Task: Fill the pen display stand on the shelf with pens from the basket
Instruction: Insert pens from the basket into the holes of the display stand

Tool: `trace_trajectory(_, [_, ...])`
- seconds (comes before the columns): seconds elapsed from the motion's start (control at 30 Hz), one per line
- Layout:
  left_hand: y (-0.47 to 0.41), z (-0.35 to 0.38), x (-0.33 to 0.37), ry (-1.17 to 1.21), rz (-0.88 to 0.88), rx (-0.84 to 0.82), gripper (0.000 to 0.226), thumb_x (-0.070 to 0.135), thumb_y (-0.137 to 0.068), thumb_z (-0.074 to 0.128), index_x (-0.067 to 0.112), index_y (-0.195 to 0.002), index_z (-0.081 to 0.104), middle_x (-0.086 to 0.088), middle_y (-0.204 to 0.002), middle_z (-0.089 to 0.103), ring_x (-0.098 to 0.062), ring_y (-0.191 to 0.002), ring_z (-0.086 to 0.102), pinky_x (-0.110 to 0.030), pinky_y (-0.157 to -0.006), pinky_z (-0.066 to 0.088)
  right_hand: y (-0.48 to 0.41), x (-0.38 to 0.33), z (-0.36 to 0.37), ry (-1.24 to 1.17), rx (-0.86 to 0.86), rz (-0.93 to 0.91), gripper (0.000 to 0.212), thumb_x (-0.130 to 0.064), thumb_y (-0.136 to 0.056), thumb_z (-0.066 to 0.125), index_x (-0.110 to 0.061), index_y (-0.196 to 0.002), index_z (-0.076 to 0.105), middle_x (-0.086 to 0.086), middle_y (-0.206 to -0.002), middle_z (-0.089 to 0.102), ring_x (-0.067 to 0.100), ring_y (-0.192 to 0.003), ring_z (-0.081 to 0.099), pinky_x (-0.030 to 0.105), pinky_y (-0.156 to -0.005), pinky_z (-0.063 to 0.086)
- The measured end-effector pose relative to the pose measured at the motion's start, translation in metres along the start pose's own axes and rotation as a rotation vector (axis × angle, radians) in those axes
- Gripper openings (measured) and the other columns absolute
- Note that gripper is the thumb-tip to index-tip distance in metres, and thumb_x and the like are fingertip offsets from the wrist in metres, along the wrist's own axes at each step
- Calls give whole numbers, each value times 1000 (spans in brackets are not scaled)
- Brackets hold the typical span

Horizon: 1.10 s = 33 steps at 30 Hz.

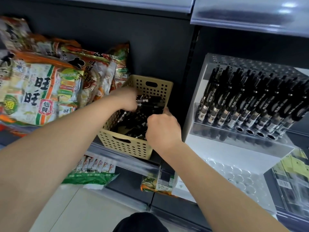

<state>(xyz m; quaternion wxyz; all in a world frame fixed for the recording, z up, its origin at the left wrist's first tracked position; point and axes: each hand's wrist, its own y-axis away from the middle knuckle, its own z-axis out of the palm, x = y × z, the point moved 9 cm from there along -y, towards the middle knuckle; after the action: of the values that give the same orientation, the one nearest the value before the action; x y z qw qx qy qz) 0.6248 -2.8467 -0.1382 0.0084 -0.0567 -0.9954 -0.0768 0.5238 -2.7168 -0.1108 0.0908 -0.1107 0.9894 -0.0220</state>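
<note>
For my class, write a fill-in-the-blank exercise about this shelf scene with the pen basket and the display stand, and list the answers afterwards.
1. The left hand and the right hand both reach into the ____.
2. The snack bags lie to the ____ of the basket.
3. The pens standing in the display stand are ____ in colour.
Missing words: basket; left; black.

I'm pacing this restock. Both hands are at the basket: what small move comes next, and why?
Probably lift the left hand out of the basket with the pens it grips and carry them right to the display stand: its front row shows empty holes. The right hand sits at the basket's rim.
</note>
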Motion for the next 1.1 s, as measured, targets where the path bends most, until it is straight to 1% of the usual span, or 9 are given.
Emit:
trace_trajectory(0.1, [2, -13, -3, 55, 5, 31, 66, 12, -80, 68, 17, -141, 44, -12, -127, 58, -27, -106, 58, -34, -86, 51, 0, 0, 0, 1, 6, -6, 21, -3, -91, 47, -9, -102, 64, 19, -106, 60, 35, -97, 59, 40, -77, 56])
trace_trajectory(0.23, [4, -2, 1, -2, 67, -121, 79, 21, -81, 74, 22, -148, 31, -9, -141, 49, -28, -121, 50, -35, -98, 44, -1, 0, 1, 3, 9, -3, 21, -4, -91, 48, -10, -103, 64, 18, -106, 61, 35, -105, 55, 40, -78, 56])
trace_trajectory(0.37, [7, 1, 0, -8, 59, -223, 67, 22, -91, 62, 19, -150, 29, -9, -150, 38, -28, -132, 41, -35, -105, 37, 0, 2, 1, -9, 9, 4, 21, -7, -91, 48, -11, -104, 65, 18, -110, 59, 34, -106, 54, 38, -79, 55])
trace_trajectory(0.53, [9, -17, 5, -123, 94, -39, 52, 0, -88, 43, 14, -137, 49, -13, -130, 56, -28, -112, 55, -37, -96, 48, 0, 2, 2, -30, 22, 11, 21, -4, -90, 49, -10, -102, 65, 17, -106, 59, 32, -98, 57, 37, -77, 55])
trace_trajectory(0.67, [18, -30, 19, -245, 184, 166, 60, 0, -89, 45, 31, -141, 43, -9, -140, 50, -29, -125, 48, -36, -105, 37, 0, 2, 4, -15, 16, 21, 21, -5, -91, 48, -11, -101, 66, 18, -110, 59, 32, -103, 55, 37, -77, 55])
trace_trajectory(0.8, [21, 2, 23, -174, 217, 35, 58, 0, -90, 51, 25, -141, 45, -9, -142, 47, -27, -125, 49, -33, -99, 42, 0, 3, 3, -23, 17, 25, 22, -7, -92, 47, -11, -103, 66, 19, -113, 58, 31, -119, 48, 38, -83, 54])
trace_trajectory(0.93, [21, 13, 18, -294, 164, 2, 64, 21, -82, 70, 24, -140, 44, -11, -142, 41, -30, -131, 38, -41, -105, 37, 0, 4, 4, -23, 9, 27, 22, -9, -93, 47, -12, -104, 65, 21, -116, 57, 32, -124, 46, 39, -84, 53])
trace_trajectory(1.0, [23, 14, 9, -278, 47, -70, 65, 29, -78, 76, 15, -135, 47, -12, -129, 50, -29, -118, 50, -37, -95, 45, -1, 3, 5, -16, 0, 26, 22, -12, -95, 46, -13, -106, 65, 22, -117, 56, 34, -121, 47, 39, -84, 53])
trace_trajectory(1.1, [25, 23, -1, -92, -110, -244, 23, 18, -92, 59, 3, -110, 55, -6, -87, 57, -19, -71, 58, -26, -57, 50, -1, 4, 5, -16, -3, 23, 22, -16, -96, 46, -13, -108, 64, 24, -121, 55, 35, -125, 45, 39, -85, 53])
